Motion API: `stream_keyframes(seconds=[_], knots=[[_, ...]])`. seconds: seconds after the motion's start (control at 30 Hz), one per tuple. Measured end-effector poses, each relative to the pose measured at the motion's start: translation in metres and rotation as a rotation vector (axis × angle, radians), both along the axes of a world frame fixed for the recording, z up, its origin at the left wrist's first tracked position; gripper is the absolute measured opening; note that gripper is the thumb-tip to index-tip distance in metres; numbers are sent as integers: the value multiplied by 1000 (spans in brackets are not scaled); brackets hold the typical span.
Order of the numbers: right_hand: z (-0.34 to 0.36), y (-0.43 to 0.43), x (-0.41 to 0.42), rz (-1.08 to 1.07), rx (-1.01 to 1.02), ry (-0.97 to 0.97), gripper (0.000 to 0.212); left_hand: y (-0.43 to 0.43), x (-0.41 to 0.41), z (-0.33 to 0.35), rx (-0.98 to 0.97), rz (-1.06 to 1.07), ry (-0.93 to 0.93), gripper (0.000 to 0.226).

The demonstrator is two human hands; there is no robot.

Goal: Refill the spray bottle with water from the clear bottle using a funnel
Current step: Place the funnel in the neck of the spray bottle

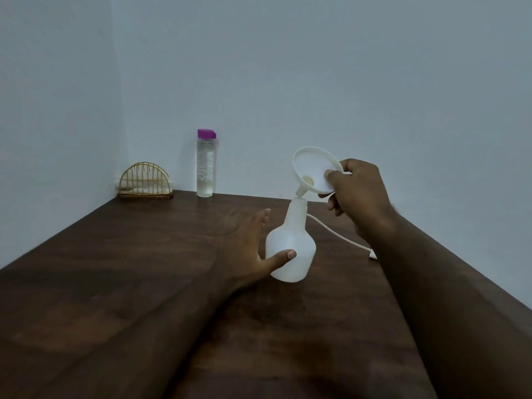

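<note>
1. At the middle of the tabletop [115, 269] stands the spray bottle [290, 249]: white, upright, neck open w/ no spray head on it.
2. Left hand [253, 243] steadies it: thumb pressed on the front, fingers stretched out along the far side, not wrapped round.
3. Funnel [316, 171] is right above, tilted, spout tip at the bottle's mouth but not seated yet. Right hand [359, 194] pinches its rim, thumb inside the bowl.
4. Step in hand, IMO: get the spout into the neck & level the funnel.
5. Risks:
   - The bottle looks light & prob. empty, so a sideways nudge from the spout could tip it, as the left hand's hold is loose.
   - A funnel left tilted would spill water over its low side once pouring starts.
   - A thin white tube [339, 234] lies just behind the bottle and the right forearm could drag it.
6. Clear bottle [205, 165], purple cap on, water inside, stands well apart at the back by the wall, so it needs a free hand.
7. A gold wire holder [145, 180] sits in the corner.
8. Surface is dark wood grain. Walls are plain pale blue-grey and the light is dim.
</note>
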State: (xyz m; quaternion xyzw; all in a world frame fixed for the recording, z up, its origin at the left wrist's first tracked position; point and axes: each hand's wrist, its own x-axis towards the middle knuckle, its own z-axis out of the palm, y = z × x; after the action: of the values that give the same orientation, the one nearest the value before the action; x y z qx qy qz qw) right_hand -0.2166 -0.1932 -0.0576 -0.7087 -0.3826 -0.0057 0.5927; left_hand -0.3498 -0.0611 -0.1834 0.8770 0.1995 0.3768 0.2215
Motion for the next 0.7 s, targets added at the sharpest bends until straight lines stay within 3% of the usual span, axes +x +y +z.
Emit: stream_keyframes(seconds=[0.17,0.33,0.53,0.7], knots=[[2,-3,3,35,-16,63,17,-3,4,2,-39,-8,93,97],[8,-4,4,40,31,82,18,-10,12,9,-10,3,66,96],[11,-3,1,17,-37,100,17,-18,23,9,-109,-41,95,74],[23,2,-3,32,-104,114,15,-16,24,4,-164,-59,105,69]])
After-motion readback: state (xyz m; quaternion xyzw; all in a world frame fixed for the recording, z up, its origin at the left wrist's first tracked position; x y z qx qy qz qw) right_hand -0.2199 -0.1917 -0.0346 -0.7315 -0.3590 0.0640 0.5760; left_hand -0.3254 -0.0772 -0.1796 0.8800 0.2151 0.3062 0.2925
